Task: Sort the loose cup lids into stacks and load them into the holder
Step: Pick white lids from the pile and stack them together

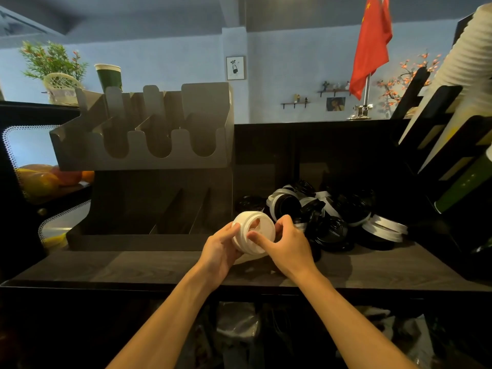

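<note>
Mid-frame above the tabletop [133, 265], left hand [221, 249] and right hand [288, 243] both grip a white lid stack [265, 225], axis tilted, face turned upper right.

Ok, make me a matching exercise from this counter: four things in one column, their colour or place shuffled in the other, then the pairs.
1. white lid stack
2. black lids
3. green cup
4. flag

A. red, back right
B. piled loose on the counter
C. held between left hand and right hand
D. behind the holder, upper left

Pairs: 1-C, 2-B, 3-D, 4-A
</note>
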